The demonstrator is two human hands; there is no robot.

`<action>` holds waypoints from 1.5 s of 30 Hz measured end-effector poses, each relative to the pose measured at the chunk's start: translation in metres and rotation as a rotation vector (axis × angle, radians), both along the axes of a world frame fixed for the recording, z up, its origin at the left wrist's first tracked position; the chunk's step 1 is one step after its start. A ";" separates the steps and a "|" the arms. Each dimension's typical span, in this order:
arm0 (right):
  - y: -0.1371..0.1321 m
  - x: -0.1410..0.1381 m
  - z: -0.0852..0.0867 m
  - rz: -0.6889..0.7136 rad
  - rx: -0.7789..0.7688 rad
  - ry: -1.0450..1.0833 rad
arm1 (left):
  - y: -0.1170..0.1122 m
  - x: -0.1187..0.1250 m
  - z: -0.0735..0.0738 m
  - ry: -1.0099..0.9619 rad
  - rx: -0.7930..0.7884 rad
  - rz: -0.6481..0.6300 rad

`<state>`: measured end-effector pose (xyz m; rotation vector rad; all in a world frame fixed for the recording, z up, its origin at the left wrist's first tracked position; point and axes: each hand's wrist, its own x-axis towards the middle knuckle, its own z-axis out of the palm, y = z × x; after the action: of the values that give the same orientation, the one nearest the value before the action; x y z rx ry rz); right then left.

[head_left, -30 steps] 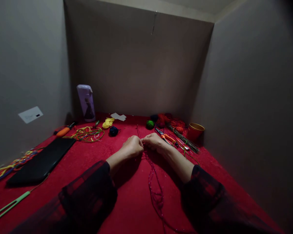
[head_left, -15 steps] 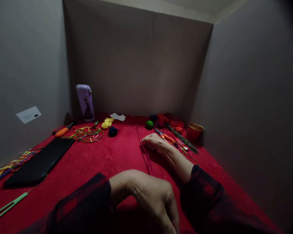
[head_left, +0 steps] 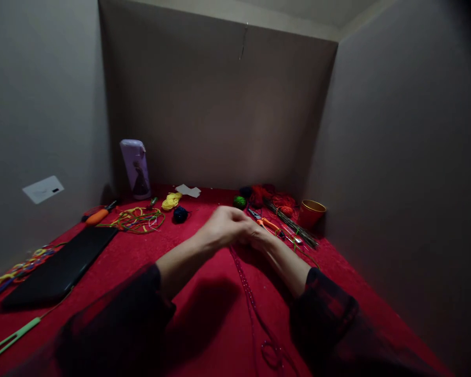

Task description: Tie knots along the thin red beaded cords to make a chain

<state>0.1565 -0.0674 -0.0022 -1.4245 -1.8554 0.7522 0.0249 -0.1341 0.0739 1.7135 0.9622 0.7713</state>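
My left hand [head_left: 223,226] is curled closed over the fingers of my right hand [head_left: 255,234], at the middle of the red cloth. A magenta cord [head_left: 246,283] with small shiny specks runs from under both hands toward me and ends in a loose loop near the bottom edge. My right hand is pinched on the cord's far end. What my left fingers hold is hidden behind the hand. Just beyond the hands sits a green yarn ball [head_left: 239,202], with orange-handled pliers [head_left: 270,225] to the right.
Twigs [head_left: 290,222], red yarn [head_left: 284,201] and a red cup [head_left: 313,212] lie at the back right. On the left are a black slab [head_left: 63,267], tangled cords [head_left: 137,219], a green netting needle [head_left: 18,337] and a purple case [head_left: 136,170]. Grey walls stand around the cloth.
My left hand has moved forward from close to me to meet the right hand. More of the magenta cord shows below them. The right hand has stayed nearly in place.
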 end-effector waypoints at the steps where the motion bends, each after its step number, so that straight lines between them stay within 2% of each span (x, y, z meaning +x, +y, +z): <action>1: 0.002 0.000 -0.002 0.026 -0.024 0.003 | 0.017 0.001 -0.010 -0.022 0.033 0.238; 2: 0.004 0.000 -0.004 0.051 -0.076 0.023 | 0.033 0.001 -0.021 -0.013 -0.029 0.360; 3: 0.006 0.001 -0.005 0.073 -0.136 0.056 | 0.045 0.001 -0.031 -0.001 -0.130 0.401; 5: 0.009 0.002 -0.007 0.098 -0.238 0.143 | 0.059 -0.001 -0.048 0.008 -0.239 0.372; 8: 0.010 0.003 -0.007 0.121 -0.356 0.281 | 0.062 -0.004 -0.058 -0.031 -0.306 0.310; 13: 0.005 0.000 0.000 0.091 -0.393 0.329 | 0.066 -0.008 -0.059 -0.025 -0.361 0.278; 17: 0.003 -0.003 0.003 0.053 -0.407 0.298 | 0.076 -0.013 -0.065 0.052 -0.276 0.274; 22: 0.004 -0.002 0.002 0.077 -0.407 0.292 | 0.083 -0.018 -0.068 0.133 -0.198 0.287; 25: 0.004 -0.001 0.001 0.095 -0.400 0.298 | 0.082 -0.016 -0.068 0.058 -0.215 0.292; 29: 0.004 -0.001 0.000 0.109 -0.390 0.282 | 0.081 -0.015 -0.070 -0.087 -0.316 0.207; 32: 0.005 0.000 -0.001 0.112 -0.389 0.292 | 0.084 -0.017 -0.073 -0.078 -0.334 0.146; 36: 0.005 0.001 -0.002 0.114 -0.392 0.289 | 0.088 -0.019 -0.079 -0.032 -0.285 0.107; 40: 0.005 -0.001 -0.002 0.113 -0.376 0.258 | 0.088 -0.019 -0.077 -0.004 -0.234 0.128; 45: 0.008 0.005 0.002 0.117 -0.362 0.101 | 0.085 -0.016 -0.072 0.099 -0.146 0.267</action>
<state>0.1615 -0.0596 -0.0005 -1.4701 -1.7986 1.2459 0.0086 -0.0490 0.0018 1.5260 1.3023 0.7711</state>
